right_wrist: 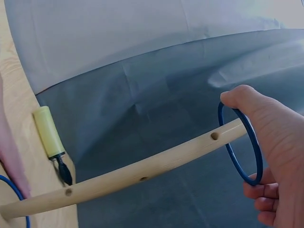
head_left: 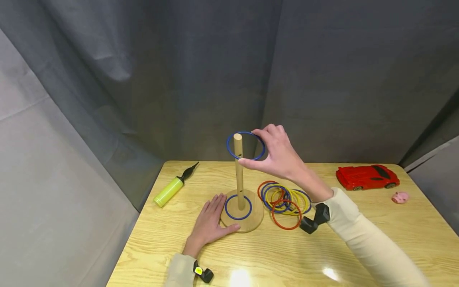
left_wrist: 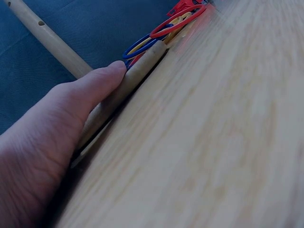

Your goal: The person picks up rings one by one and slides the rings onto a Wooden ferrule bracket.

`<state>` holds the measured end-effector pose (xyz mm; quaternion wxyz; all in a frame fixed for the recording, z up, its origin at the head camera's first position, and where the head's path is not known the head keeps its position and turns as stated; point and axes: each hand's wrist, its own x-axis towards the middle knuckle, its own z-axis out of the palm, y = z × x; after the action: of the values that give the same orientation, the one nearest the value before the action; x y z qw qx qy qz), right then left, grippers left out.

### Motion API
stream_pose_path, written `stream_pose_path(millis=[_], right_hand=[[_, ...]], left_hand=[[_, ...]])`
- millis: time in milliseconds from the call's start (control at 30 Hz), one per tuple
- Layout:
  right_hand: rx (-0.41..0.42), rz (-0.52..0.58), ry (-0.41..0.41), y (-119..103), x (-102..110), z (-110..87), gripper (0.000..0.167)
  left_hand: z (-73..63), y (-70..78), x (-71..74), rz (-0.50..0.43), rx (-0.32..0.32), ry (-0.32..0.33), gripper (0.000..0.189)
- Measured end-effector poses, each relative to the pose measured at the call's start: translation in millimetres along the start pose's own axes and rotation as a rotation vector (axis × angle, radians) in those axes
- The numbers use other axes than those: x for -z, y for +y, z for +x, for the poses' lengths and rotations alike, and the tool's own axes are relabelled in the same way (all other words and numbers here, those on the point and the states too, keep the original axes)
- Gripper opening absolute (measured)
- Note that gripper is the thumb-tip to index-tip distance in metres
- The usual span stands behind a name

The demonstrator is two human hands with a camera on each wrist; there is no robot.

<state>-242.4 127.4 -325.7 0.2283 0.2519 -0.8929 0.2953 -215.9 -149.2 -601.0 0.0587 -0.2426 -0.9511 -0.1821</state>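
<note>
My right hand (head_left: 277, 153) pinches a blue ring (right_wrist: 256, 164) between thumb and fingers at the top of a wooden peg (head_left: 239, 179). In the right wrist view the ring encircles the peg near its tip. The peg stands upright on a round wooden base (head_left: 256, 221), where another blue ring (head_left: 226, 208) lies around its foot. My left hand (head_left: 211, 223) rests with fingers spread along the left edge of the base, its thumb (left_wrist: 102, 80) at the near rim.
Right of the base lies a pile of red, yellow and blue rings (head_left: 287, 229). A yellow hand pump (head_left: 169, 191) lies at the left. Farther right are a red toy car (head_left: 362, 177) and a small pink pig toy (head_left: 400, 197). Grey cloth (head_left: 201, 79) hangs behind the table.
</note>
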Motion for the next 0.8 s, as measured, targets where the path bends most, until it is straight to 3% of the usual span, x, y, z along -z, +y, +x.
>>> stream_pose_path(millis=[567, 800], right_hand=[[-0.092, -0.003, -0.117, 16, -44, -31.2, 0.096], [-0.129, -0.012, -0.137, 29, -68, -50.5, 0.093]], left_hand=[[-0.3, 2.5, 2.9, 0.011, 0.018, -0.023, 0.119], [-0.6, 3.2, 3.8, 0.033, -0.007, -0.002, 0.118]])
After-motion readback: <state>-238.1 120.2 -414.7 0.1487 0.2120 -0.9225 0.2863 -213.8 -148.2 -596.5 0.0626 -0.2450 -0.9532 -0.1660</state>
